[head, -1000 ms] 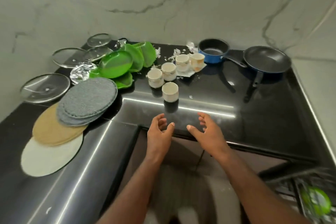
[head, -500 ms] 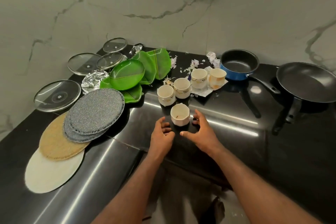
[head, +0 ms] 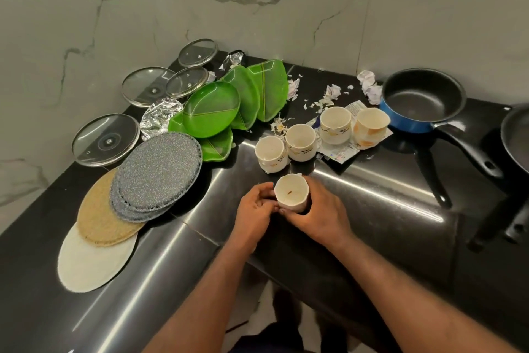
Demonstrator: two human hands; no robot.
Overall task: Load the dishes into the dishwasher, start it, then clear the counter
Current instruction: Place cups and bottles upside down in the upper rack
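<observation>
- Head view: both hands, spread and short of the nearest cup [head: 292, 193] a second ago, now close on it.
- Right hand [head: 320, 215] wraps the cup from its right; left hand [head: 254, 206] curls its fingers against the left wall.
- Cup stands upright near the front edge of the bench [head: 372, 195], apart from the four other cups [head: 300, 142]; whether it is lifted cannot be told.
- Judgement: pick-up for loading has begun; most dishes still wait on the bench.
</observation>
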